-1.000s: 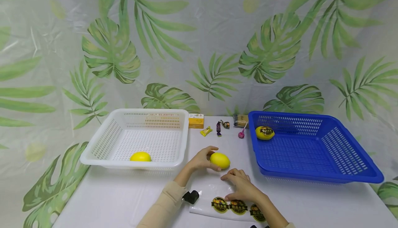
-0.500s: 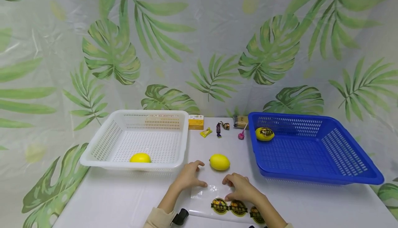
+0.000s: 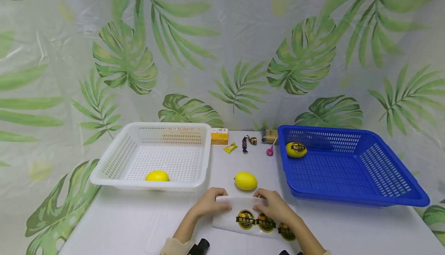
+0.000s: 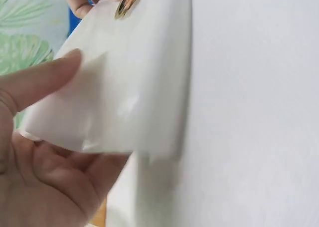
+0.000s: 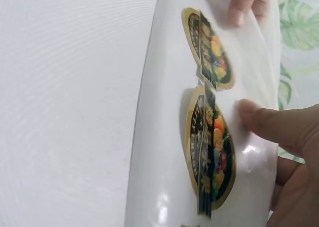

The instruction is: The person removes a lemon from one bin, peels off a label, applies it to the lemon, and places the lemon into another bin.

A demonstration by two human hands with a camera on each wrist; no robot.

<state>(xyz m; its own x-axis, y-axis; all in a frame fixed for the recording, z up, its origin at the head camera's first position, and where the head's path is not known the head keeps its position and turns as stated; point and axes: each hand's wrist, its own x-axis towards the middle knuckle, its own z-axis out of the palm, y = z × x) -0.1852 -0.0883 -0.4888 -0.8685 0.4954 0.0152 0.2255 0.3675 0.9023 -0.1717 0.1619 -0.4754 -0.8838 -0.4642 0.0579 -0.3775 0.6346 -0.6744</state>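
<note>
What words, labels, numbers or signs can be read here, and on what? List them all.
"精品水果": left sticker and middle sticker on the sheet.
Right sticker: too blurred.
Sticker on the lemon in the blue basket: too small.
Orange box, brown packet: too small to read.

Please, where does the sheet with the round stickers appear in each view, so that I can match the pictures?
Head: the sheet is low in the middle, nearer than the loose lemon.
Left wrist: upper left to centre, one sticker partly showing near the top.
Right wrist: down the middle, top to bottom.
Shared landmark: the right hand, gripping the sheet in all three.
</note>
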